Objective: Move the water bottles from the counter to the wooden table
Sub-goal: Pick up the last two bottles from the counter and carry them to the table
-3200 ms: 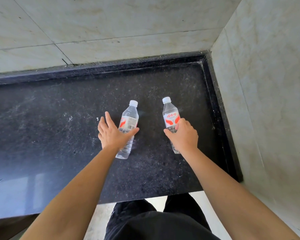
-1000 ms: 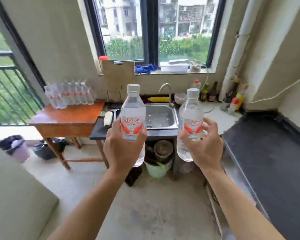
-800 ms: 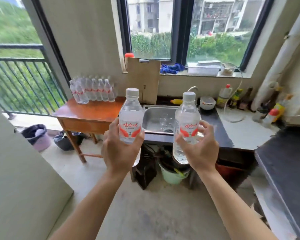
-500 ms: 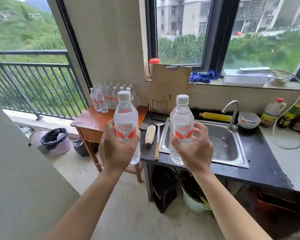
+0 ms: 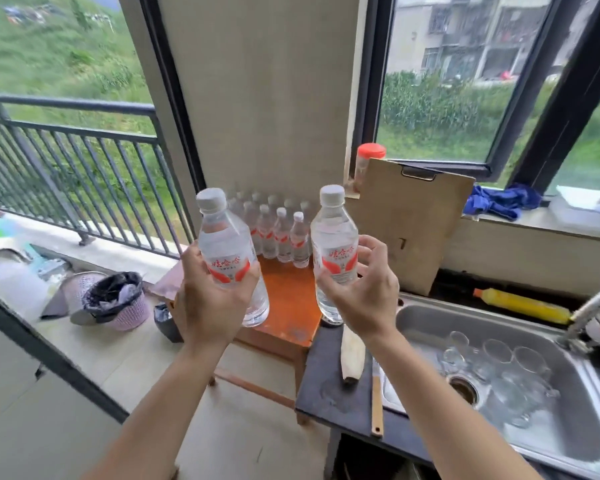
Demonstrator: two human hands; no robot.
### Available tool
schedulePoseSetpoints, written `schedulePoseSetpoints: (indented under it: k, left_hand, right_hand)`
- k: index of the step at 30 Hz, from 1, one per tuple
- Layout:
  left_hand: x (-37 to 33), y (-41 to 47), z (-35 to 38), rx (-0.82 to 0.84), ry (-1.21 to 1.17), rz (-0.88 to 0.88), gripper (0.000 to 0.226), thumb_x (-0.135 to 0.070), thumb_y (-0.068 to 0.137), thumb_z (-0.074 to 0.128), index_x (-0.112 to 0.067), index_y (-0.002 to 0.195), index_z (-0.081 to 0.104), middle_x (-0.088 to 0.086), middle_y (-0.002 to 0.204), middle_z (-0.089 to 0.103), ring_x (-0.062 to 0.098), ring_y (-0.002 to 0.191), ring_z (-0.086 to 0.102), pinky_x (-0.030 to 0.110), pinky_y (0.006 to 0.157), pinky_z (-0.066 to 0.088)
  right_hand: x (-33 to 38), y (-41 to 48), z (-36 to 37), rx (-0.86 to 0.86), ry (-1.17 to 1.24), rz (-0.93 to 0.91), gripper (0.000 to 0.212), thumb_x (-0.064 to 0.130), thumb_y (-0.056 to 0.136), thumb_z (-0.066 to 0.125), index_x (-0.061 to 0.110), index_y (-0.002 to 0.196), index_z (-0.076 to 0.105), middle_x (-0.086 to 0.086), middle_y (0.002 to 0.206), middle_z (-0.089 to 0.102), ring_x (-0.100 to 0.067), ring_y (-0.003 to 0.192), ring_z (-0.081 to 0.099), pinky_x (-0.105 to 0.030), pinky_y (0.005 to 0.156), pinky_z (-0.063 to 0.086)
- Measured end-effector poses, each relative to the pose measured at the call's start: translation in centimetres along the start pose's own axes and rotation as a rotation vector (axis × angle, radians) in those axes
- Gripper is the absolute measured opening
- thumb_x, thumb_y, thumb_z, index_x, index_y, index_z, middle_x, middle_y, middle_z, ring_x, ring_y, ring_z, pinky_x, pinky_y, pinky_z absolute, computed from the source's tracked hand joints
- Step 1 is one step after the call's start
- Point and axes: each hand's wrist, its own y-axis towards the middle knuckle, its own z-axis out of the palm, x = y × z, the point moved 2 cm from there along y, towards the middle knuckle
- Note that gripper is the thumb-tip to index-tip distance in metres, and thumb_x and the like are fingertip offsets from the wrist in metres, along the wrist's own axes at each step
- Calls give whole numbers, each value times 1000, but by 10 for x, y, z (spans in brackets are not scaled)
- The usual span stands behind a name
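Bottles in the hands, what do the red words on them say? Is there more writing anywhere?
"娃哈哈", in red, on the label of the left bottle, held by the left hand.
"娃哈哈", in red, on the label of the right bottle, held by the right hand.
Small print under each: too small to read.
Labels of the other bottles on the wooden table: too blurred to read.

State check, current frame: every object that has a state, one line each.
left bottle: capped, upright, gripped by left hand, airborne
right bottle: capped, upright, gripped by right hand, airborne
table bottles: capped, standing at the back of the wooden table
yellow bottle: lying on its side behind the sink
glasses: in the sink
cutting board: standing, leaned against the wall
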Motion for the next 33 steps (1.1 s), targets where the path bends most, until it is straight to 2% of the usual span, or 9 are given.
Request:
schedulePoseSetpoints:
  k: [4,7,10,12,14,18,21,26,33]
  left_hand:
    - [59,83,11,87,-27,3,61,-45,72,84,-19,119,55,-5,97,68,21,90,66,38,81,53]
    - [102,142,18,207,-9,23,61,-47,72,84,-18,120,59,-5,98,69,16,87,63,32,79,49]
    - [140,190,27,297,-1,21,55,-45,72,85,-20,115,61,-12,89,67,13,82,63,29,74,47]
    - [168,217,41,388,-11,-18,54,-44,71,86,-21,114,61,-17,85,64,10,81,64,28,73,48]
    - [198,237,60,462,-13,-80,62,-47,69,87,-20,118,60,-16,88,67,11,85,67,33,77,54]
    - [240,257,101,556,33,-153,75,-48,67,87,-19,127,51,-7,101,68,20,94,66,45,88,55]
    - [264,262,132,612,59,-191,77,-44,68,87,-19,129,46,2,113,66,30,106,64,49,95,52]
    - [296,268,182,646,143,-206,76,-40,70,88,-16,131,50,6,120,66,31,112,62,41,97,48]
    - [332,270,228,669,159,-267,79,-42,70,88,-15,132,48,8,122,66,31,113,61,33,91,44]
  right_hand:
    - [-1,21,90,-36,-26,31,71,42,66,88,26,123,49,8,108,70,-5,88,67,-38,82,58]
    - [-2,32,154,-51,-24,112,74,41,68,88,26,128,48,13,104,65,0,88,64,-38,88,56]
    - [-5,42,204,-17,-33,187,76,50,71,84,36,136,47,13,113,65,-10,105,66,-37,94,52]
    - [-11,46,232,0,-59,213,50,51,70,82,43,113,57,12,108,65,-14,104,64,-33,88,51]
    - [-23,47,253,-2,-103,267,38,46,70,84,37,99,62,13,97,59,-12,95,62,-29,80,49]
    - [-60,55,290,5,-207,351,59,60,64,81,41,114,56,16,109,58,-9,103,60,-36,88,52]
    - [-91,64,318,28,-205,411,71,47,64,87,28,125,54,8,114,57,-13,108,58,-35,94,51]
    - [-148,84,364,60,-185,510,74,34,65,91,22,127,52,4,116,52,-12,108,54,-26,93,47]
    - [-189,91,401,112,-198,569,77,37,66,91,23,127,48,6,120,49,-11,106,54,-34,94,50]
